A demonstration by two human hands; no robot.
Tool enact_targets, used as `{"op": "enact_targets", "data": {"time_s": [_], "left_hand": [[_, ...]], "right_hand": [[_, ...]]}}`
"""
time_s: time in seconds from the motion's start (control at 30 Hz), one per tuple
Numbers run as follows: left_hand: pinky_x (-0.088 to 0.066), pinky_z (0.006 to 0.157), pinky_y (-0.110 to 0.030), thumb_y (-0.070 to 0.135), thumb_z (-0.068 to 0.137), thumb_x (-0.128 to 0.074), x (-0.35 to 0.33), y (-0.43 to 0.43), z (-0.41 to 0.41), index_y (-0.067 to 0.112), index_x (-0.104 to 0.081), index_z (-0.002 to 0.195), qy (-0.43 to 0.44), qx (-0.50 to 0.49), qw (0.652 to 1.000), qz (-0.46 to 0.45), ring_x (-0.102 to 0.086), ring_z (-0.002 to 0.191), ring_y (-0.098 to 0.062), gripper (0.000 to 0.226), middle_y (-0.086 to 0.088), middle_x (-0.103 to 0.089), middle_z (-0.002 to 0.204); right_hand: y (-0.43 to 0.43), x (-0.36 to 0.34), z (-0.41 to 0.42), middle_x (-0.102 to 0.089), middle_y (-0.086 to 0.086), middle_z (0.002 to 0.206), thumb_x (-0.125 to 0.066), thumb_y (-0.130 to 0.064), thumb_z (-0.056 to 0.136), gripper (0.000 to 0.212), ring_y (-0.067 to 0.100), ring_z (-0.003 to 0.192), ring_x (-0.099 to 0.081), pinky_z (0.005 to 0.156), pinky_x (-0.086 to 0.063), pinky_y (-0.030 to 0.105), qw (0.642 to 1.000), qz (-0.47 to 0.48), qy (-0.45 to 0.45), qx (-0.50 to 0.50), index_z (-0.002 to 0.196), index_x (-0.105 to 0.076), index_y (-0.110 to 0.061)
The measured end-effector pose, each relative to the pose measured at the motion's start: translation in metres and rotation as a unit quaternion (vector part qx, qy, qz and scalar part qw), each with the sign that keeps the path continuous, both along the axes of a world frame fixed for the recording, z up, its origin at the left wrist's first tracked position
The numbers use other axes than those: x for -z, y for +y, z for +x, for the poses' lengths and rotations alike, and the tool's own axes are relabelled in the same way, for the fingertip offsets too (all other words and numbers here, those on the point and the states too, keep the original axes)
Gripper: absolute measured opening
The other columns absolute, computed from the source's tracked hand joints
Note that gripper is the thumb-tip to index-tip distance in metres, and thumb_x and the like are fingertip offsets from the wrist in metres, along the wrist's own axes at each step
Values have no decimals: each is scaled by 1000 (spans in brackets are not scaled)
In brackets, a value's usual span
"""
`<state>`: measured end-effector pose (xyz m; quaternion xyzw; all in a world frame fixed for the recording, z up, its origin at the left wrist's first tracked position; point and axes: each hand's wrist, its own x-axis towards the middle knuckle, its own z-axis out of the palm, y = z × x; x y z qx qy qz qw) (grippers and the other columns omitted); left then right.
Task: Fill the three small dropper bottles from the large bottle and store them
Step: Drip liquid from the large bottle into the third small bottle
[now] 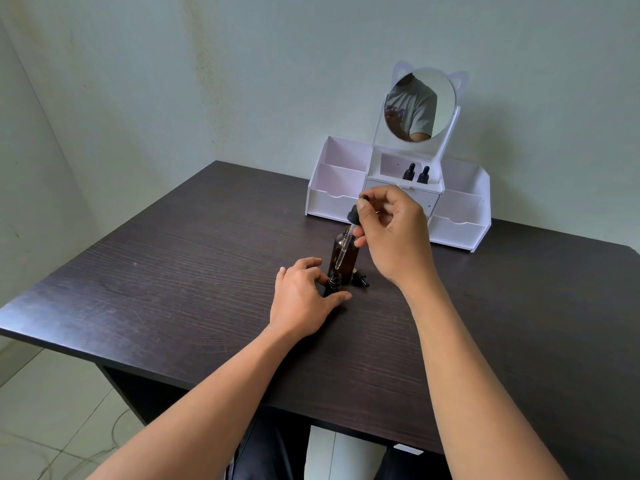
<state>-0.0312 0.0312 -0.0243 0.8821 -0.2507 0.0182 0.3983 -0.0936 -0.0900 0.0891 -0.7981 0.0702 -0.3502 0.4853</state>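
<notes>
Judging by how things lay, you were on the last of the three bottles. Two capped dropper bottles [408,172] stood side by side in the middle compartment of the white organiser [332,202] at the back of the bench [173,271], so those two looked filled and stored. The third small bottle [333,284] stood open on the bench just in front of the large bottle [346,258]. Your left hand [304,299] steadied it, its fingers [341,296] curled round the lower part. Your right hand [391,233] held the long dropper [346,242] clear of the large bottle, fingers [372,197] pinched on its bulb and collar, and the glass tip hung just above the small bottle's mouth. A loose small dropper cap [361,280] lay on the bench just right of both bottles. How much liquid the small bottle held I could not tell, since it was dark and half hidden by your hand. By my judgement, you had yet to finish dosing this bottle, return the long dropper to the large bottle, screw the loose cap on, and set the bottle beside the other two.
</notes>
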Motion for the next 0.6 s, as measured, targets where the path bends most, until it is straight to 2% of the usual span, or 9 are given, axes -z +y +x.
{"op": "enact_targets", "data": {"time_s": [0.6], "left_hand": [[-18, 120, -49, 56, 74, -78, 0, 0, 0, 24, -70, 92, -3, 2, 1000, 1, -42, 133, -15, 38, 8, -49, 145]], "right_hand": [[-1, 6, 2, -65, -2, 80, -59, -14, 99, 4, 16, 64, -70, 57, -59, 29, 1000, -13, 5, -2, 99, -61, -18]]}}
